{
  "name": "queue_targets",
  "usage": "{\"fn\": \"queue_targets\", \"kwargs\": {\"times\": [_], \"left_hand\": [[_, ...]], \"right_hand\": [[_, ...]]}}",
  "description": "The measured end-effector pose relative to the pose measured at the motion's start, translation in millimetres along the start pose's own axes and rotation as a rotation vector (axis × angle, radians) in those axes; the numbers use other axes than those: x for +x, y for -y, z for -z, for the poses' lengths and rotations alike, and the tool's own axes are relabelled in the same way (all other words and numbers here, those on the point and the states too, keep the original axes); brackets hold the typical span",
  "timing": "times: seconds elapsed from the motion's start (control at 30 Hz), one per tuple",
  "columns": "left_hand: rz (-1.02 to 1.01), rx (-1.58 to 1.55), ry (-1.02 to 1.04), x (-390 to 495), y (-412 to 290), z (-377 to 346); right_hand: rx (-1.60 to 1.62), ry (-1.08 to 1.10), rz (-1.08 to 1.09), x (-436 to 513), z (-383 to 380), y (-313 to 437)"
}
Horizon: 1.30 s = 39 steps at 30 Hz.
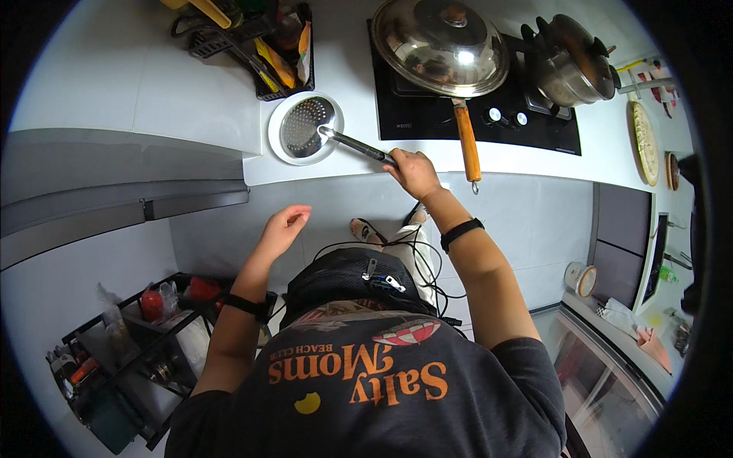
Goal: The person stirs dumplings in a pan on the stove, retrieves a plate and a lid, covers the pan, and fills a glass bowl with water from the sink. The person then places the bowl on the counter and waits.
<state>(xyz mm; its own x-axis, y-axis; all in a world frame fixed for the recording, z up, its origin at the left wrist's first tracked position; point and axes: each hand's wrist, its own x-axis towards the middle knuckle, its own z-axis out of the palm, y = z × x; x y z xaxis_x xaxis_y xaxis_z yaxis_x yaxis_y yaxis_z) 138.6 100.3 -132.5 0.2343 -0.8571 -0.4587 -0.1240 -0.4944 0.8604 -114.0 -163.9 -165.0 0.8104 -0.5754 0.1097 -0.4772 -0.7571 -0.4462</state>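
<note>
My right hand (pixel 414 173) grips the black handle of a metal skimmer (pixel 308 127). The skimmer's perforated round head rests in or just over a white bowl (pixel 276 140) near the counter's front edge. What the bowl contains, if anything, is hidden beneath the metal. Held in the air short of the counter, my left hand (pixel 284 230) has nothing in it; its fingers are curled loosely, with the thumb near them. To the right of the bowl, a lidded wok (pixel 441 48) sits on a black gas cooktop (pixel 429 123), its wooden handle (pixel 467 143) jutting past the counter edge.
A steel pot (pixel 575 77) occupies the right burner. Behind the bowl stands a black plastic basket (pixel 286 94) with packets and bottles. A black shelf rack (pixel 123 366) is at lower left. Cables (pixel 438 275) hang around my waist. A white bucket (pixel 575 277) stands at right.
</note>
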Motion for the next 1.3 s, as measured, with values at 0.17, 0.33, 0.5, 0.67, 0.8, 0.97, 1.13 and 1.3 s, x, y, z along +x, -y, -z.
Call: {"fn": "queue_targets", "kwargs": {"times": [0.17,0.33,0.5,0.67,0.8,0.97,1.13,1.3], "left_hand": [[0.013,0.019,0.022,-3.8,-9.2,4.5],[0.003,-0.009,-0.007,-19.5,-5.9,15.2],[0.017,-0.065,-0.082,-31.3,15.1,30.5],[0.033,-0.085,-0.108,-30.3,21.9,36.8],[0.011,-0.082,-0.092,-20.4,15.7,35.2],[-0.02,-0.093,-0.071,-4.3,3.8,28.4],[-0.047,-0.065,-0.045,6.6,-6.4,27.1],[-0.094,-0.071,-0.046,11.5,-8.6,26.2]], "right_hand": [[0.01,0.008,0.04,7.6,-10.4,-11.4],[0.0,-0.099,0.015,10.3,-19.9,-24.8],[-0.049,-0.145,-0.021,9.3,-23.9,-28.2],[-0.088,-0.199,-0.094,11.5,-28.9,-24.1],[-0.093,-0.24,-0.158,10.9,-34.0,-20.6],[-0.086,-0.243,-0.183,1.0,-31.8,-15.5],[-0.111,-0.363,-0.149,-12.9,-22.5,-10.0],[0.186,-0.388,-0.121,-69.4,-7.3,1.4]]}}
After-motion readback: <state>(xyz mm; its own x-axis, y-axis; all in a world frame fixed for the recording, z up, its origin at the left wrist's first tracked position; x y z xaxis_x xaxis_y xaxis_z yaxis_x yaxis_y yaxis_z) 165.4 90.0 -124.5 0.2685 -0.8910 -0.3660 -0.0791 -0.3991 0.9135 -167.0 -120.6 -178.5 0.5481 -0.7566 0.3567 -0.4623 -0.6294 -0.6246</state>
